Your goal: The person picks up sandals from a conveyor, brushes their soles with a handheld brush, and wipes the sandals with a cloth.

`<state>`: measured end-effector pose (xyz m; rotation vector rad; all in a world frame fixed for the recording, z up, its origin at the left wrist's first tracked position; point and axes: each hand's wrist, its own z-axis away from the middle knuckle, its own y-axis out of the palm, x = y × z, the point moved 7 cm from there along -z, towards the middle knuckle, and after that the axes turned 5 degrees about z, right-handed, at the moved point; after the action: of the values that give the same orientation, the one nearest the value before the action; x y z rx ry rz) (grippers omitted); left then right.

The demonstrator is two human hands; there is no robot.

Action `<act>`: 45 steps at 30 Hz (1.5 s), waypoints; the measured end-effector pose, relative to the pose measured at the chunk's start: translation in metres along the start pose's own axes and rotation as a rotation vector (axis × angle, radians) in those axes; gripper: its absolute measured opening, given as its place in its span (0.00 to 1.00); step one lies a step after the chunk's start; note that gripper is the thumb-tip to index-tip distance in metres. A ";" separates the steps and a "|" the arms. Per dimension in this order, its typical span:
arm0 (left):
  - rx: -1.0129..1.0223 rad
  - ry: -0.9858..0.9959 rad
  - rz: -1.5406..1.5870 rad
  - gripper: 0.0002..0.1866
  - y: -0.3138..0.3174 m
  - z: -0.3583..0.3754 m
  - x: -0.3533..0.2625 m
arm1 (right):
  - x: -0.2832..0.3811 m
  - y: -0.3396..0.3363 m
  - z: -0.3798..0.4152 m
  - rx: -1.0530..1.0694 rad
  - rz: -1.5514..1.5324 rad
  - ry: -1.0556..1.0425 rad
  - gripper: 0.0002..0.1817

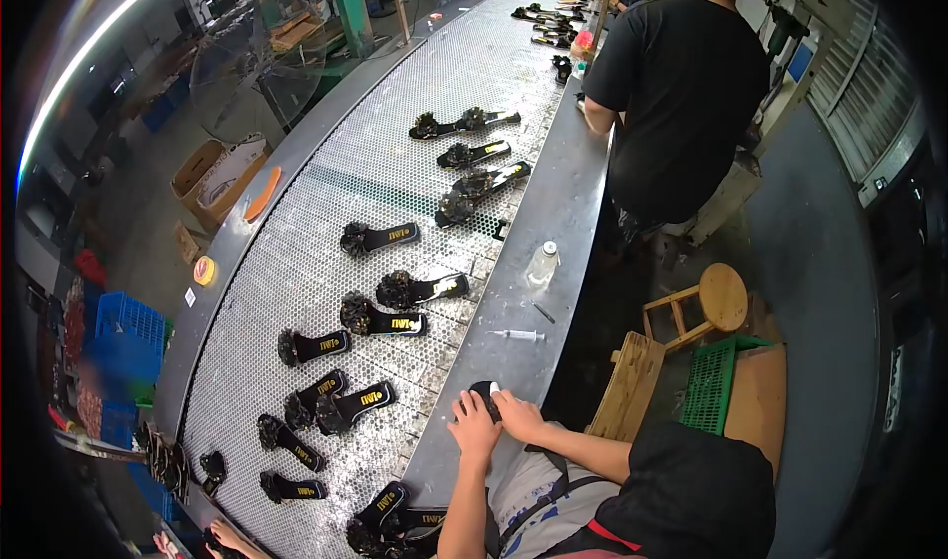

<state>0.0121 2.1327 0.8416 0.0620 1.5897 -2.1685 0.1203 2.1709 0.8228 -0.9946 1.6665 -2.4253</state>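
At the near metal ledge, my left hand [475, 429] lies over a small black item [485, 393] with its fingers spread. My right hand [515, 413] holds the same item from the other side, fingers bent round its edge. The hands partly hide the item, so its full shape cannot be made out. Just left of them, black slippers with dark bows and gold lettering lie on the perforated conveyor, one of them a slipper [357, 406]. Beyond my hands on the ledge are a syringe [517, 335], a dark pen-like tool [543, 311] and a clear bottle [542, 265].
A person in black [681, 95] stands at the right of the conveyor [326, 194]. Another person's hands [230, 537] are at bottom left. A wooden stool [723, 297], green crate [709, 386] and bench [628, 386] stand right. A yellow tape roll [204, 271] lies on the far ledge.
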 end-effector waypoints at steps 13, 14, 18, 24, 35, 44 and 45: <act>-0.002 0.000 0.013 0.52 0.006 -0.012 -0.003 | -0.007 -0.004 -0.017 -0.053 0.181 -0.218 0.32; -0.029 -0.006 0.030 0.51 0.007 -0.014 0.000 | -0.012 0.011 -0.028 -0.075 0.234 -0.238 0.33; -0.119 -0.004 0.023 0.53 0.005 -0.012 0.003 | -0.009 0.000 -0.033 0.066 0.314 -0.284 0.21; -0.083 -0.024 0.014 0.52 0.002 -0.014 0.010 | -0.004 -0.007 -0.017 0.008 0.211 -0.260 0.16; -0.042 -0.028 0.002 0.53 0.001 -0.016 0.011 | -0.003 -0.012 -0.024 -0.007 0.278 -0.157 0.26; -0.038 -0.050 0.023 0.56 0.010 -0.019 0.007 | -0.003 -0.020 -0.040 0.042 0.128 -0.243 0.19; -0.051 -0.063 0.035 0.56 0.010 -0.016 0.002 | -0.009 -0.015 -0.035 0.060 0.101 -0.241 0.19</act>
<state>0.0104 2.1445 0.8264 0.0050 1.5956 -2.0820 0.1144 2.2094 0.8236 -1.1139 1.5165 -2.1794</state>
